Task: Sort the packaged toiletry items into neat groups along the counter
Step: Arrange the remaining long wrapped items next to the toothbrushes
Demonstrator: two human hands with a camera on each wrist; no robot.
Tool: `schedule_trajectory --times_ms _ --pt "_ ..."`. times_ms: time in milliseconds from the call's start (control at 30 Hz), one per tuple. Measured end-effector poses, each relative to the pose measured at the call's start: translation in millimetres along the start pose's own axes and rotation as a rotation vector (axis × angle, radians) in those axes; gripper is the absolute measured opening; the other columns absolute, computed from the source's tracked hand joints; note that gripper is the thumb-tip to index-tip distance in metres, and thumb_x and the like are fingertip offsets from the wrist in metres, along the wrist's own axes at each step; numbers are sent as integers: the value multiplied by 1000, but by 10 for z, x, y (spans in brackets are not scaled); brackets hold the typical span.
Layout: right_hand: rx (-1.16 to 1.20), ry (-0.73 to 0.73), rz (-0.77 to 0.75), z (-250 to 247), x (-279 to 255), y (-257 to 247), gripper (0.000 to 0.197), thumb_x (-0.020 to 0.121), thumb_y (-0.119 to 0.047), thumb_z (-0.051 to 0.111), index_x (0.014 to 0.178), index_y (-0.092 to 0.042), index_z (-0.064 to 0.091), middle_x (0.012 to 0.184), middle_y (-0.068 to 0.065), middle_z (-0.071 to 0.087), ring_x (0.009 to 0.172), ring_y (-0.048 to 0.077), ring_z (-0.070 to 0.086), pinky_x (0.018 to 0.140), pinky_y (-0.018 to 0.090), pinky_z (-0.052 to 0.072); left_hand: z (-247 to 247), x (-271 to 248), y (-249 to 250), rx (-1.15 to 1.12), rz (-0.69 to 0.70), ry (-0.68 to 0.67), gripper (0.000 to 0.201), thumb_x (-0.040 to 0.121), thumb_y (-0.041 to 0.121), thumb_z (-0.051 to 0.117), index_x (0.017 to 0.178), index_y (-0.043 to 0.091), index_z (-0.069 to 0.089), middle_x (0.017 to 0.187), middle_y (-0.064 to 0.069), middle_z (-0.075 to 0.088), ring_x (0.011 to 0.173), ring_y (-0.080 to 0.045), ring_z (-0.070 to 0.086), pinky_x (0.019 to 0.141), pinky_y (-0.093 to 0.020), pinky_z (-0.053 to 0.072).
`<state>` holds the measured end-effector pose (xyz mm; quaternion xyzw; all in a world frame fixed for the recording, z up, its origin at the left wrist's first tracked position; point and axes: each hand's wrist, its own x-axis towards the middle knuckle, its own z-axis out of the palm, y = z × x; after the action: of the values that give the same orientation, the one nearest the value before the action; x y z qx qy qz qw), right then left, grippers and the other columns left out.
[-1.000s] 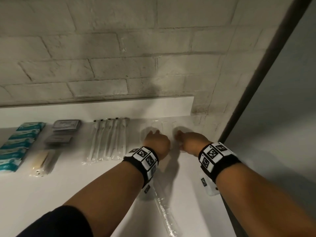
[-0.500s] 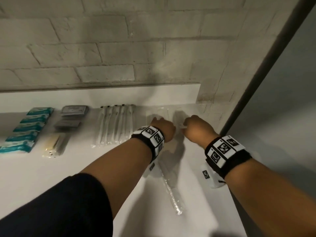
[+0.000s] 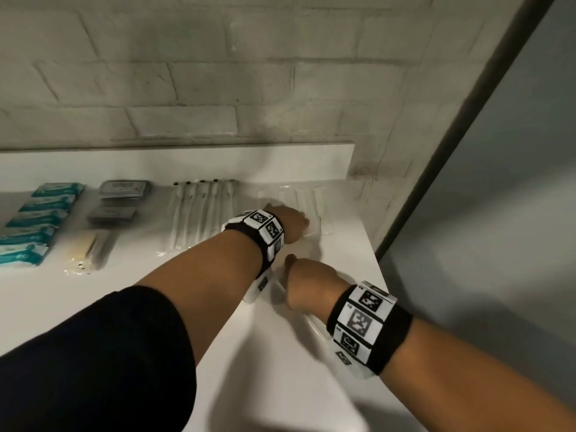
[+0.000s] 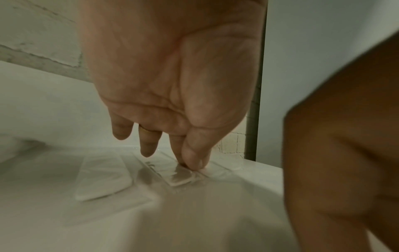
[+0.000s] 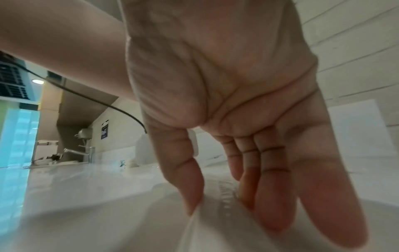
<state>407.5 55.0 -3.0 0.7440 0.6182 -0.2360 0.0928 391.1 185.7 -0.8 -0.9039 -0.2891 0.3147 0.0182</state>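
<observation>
A white counter runs along a wall of pale painted brick, ending at the right by a dark vertical post and a plain grey panel. On the counter sit sorted groups: teal packets at far left, grey flat boxes beside them, then a row of wrapped toothbrushes, and clear-wrapped combs near the corner. The left hand reaches to the combs; in the left wrist view its thumb and forefinger pinch the end of one clear packet. The right hand is nearer the counter's front edge, thumb and fingers closing on a long clear-wrapped item lying on the counter. A tap shows in the distance in the right wrist view.
</observation>
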Motion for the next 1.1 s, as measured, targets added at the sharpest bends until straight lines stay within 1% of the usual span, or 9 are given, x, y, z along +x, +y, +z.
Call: schedule_trajectory --times_ms 133,233,333,433,600,733,933,1033,1100 --pt "-75 22 -14 35 -36 1 45 94 -16 47 136 -4 34 126 16 53 112 32 57 79 37 46 -12 13 -2 14 -6 -27 57 99 11 28 154 21 16 162 -2 11 147 -32 16 116 -56 16" --pt "-62 49 -13 -133 17 148 58 95 -10 45 148 -3 21 128 15 55 111 29 59 84 36 50 3 20 -11 12 8 11 50 100 14 29 149 16 28 155 -7 30 140 -34 32 110 -54 31" --pt "268 135 107 -329 63 476 54 88 0 48 140 -10 35 117 13 60 100 29 63 60 29 50 11 12 -14 -35 -15 53 44 102 21 30 144 11 38 139 -12 50 128 -34 47 100 -45 40" --pt "468 198 256 -372 93 769 48 85 -2 46 131 -14 42 104 12 60 93 32 66 65 35 56 12 30 -13 -44 -17 57 47 102 28 28 147 14 33 144 -11 47 135 -33 40 108 -49 35" --pt "180 136 221 -119 97 837 64 80 -33 71 135 -21 41 127 8 46 111 27 55 87 38 52 12 110 -34 6 1 61 47 101 27 29 148 21 32 150 -6 38 140 -33 32 112 -50 29" --pt "14 72 159 -29 106 883 60 84 -17 66 138 -27 40 126 7 46 111 28 55 87 38 51 27 146 -18 -17 -14 140 43 100 34 32 139 25 47 139 -3 51 129 -28 44 108 -44 30" --pt "45 46 242 -74 48 1092 52 82 -7 62 129 -15 41 111 7 60 99 26 61 76 32 50 35 187 37 -145 -97 261 36 99 33 39 113 15 66 120 -5 64 112 -26 58 93 -34 43" --pt "111 122 251 -141 159 1137 50 84 -10 62 131 -12 45 119 10 59 106 27 59 83 32 49 23 227 31 -163 -118 292 33 96 35 44 101 15 69 111 -4 68 105 -25 61 87 -32 45" --pt "138 198 245 -226 216 1204 54 84 -15 66 135 -12 46 127 11 56 114 28 56 90 33 48 30 265 29 -146 -117 289 34 94 38 47 108 17 70 115 -1 67 107 -23 61 92 -33 45"
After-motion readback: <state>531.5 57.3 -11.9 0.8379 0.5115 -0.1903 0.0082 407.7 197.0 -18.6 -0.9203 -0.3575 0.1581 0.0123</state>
